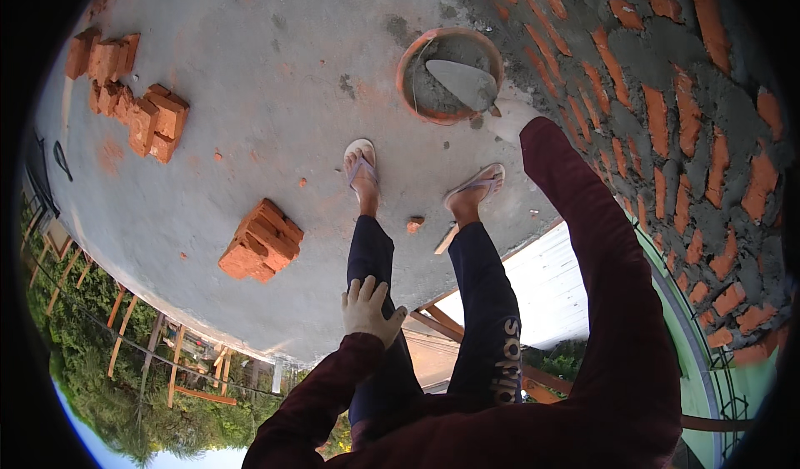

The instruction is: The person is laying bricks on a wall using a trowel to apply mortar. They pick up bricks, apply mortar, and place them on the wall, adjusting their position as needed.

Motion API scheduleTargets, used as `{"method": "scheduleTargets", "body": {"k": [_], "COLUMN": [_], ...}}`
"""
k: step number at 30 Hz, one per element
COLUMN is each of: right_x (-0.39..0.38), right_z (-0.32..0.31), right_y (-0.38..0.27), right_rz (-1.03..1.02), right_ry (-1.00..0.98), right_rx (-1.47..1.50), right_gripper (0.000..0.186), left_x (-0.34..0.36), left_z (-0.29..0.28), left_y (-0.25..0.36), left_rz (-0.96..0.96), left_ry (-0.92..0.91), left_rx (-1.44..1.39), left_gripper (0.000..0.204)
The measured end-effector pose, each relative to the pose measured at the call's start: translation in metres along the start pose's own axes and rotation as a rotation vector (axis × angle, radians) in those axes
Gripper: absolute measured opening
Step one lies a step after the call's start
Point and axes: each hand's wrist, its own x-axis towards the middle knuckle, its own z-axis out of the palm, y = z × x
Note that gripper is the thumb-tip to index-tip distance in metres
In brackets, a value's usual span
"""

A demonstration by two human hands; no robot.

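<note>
My right hand [510,122], in a pale glove, grips the handle of a trowel [460,82]. The trowel's broad grey blade lies over wet mortar [427,96] in a round orange tub [402,86]. A thin wire handle loops along the tub's left inner side. My left hand [372,309], gloved too, rests with spread fingers on my left leg near the knee and holds nothing. To the right rises a brick wall [658,123] with grey mortar smeared across its joints.
Orange bricks [157,122] are piled at the far left, and a smaller brick stack [262,241] sits nearer. Brick chunks [415,224] dot the concrete floor [292,119]. Beyond the floor's near edge show wooden posts, greenery and a white sheet roof [546,290] below.
</note>
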Motion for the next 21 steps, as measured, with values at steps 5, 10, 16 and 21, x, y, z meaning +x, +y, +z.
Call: {"method": "scheduleTargets", "body": {"k": [5,10,16,21], "right_x": [0.053,0.001,0.049,0.098], "right_z": [0.002,-0.046,-0.034,0.016], "right_y": [-0.011,-0.01,0.003,-0.006], "right_rz": [0.077,0.087,0.127,0.079], "right_ry": [0.05,0.164,0.154,-0.052], "right_rx": [-0.279,-0.39,-0.394,-0.078], "right_gripper": [0.051,0.044,0.033,0.04], "left_x": [0.004,0.008,0.014,0.016], "left_z": [-0.007,-0.007,-0.018,-0.018], "left_y": [0.007,0.012,0.017,0.018], "left_rz": [0.026,-0.008,0.006,0.001], "left_ry": [0.015,0.024,-0.002,-0.018], "left_rx": [-0.02,-0.035,-0.032,-0.054], "left_gripper": [0.064,0.063,0.063,0.062]}}
